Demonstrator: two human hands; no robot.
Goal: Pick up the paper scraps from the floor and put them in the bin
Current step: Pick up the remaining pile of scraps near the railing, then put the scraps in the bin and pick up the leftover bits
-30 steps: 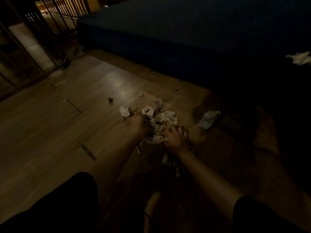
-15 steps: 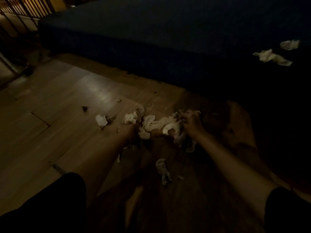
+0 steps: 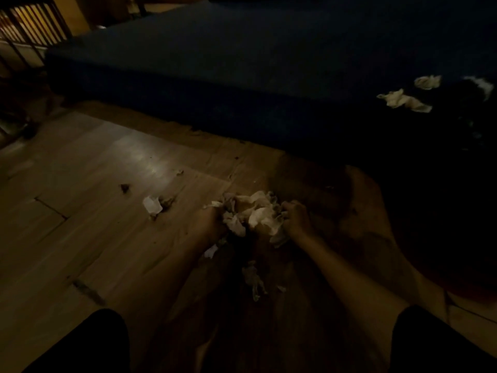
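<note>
A heap of crumpled white paper scraps (image 3: 255, 215) lies on the wooden floor in the dim room. My left hand (image 3: 212, 220) presses against its left side and my right hand (image 3: 295, 219) is curled on its right side, so both hands clasp the heap between them. A loose white scrap (image 3: 152, 205) lies to the left. Another thin scrap (image 3: 252, 279) lies nearer me, between my forearms. A small piece (image 3: 211, 251) sits by my left wrist. More scraps (image 3: 403, 100) lie at the far right in the dark. No bin is in view.
A large dark blue mattress (image 3: 242, 63) runs across the back, close behind the heap. A wooden railing (image 3: 32, 25) stands at the top left. Small dark crumbs (image 3: 124, 187) dot the floor. My dark-clothed knees fill the bottom corners.
My right hand swept rightward, took in the scrap that lay apart, and both hands now squeeze the pile tighter. One thin scrap stayed behind near me. The view shifted right.
</note>
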